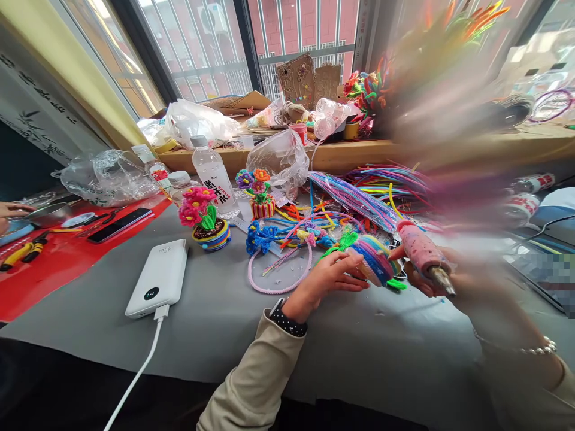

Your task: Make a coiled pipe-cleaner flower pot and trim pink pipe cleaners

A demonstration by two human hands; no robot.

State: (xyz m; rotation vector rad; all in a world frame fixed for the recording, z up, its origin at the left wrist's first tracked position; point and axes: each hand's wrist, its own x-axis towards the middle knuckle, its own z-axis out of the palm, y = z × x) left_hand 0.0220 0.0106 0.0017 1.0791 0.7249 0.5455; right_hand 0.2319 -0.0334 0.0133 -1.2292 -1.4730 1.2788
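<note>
My left hand (330, 276) is at the left side of a small round pot (374, 258) wound in rainbow-coloured pipe cleaners, its fingers against the wall. The pot is tilted, and green pipe-cleaner leaves (345, 240) show by its left end. In my right hand (458, 272) is a pink hot glue gun (421, 246), its metal nozzle pointing down toward me. A finger of that hand reaches the pot's right edge. A pale smear hides part of my right hand and wrist. Just left of the pot lie blue pipe-cleaner flowers (261, 237) and a pink loop (250, 276).
Two finished flower pots, one with pink flowers (197, 206) and one striped (263, 206), stand to the left. Bundles of pipe cleaners (354, 194) lie behind. A white power bank (159, 278) with cable, water bottles (214, 176) and another person's hand (13, 209) are leftward.
</note>
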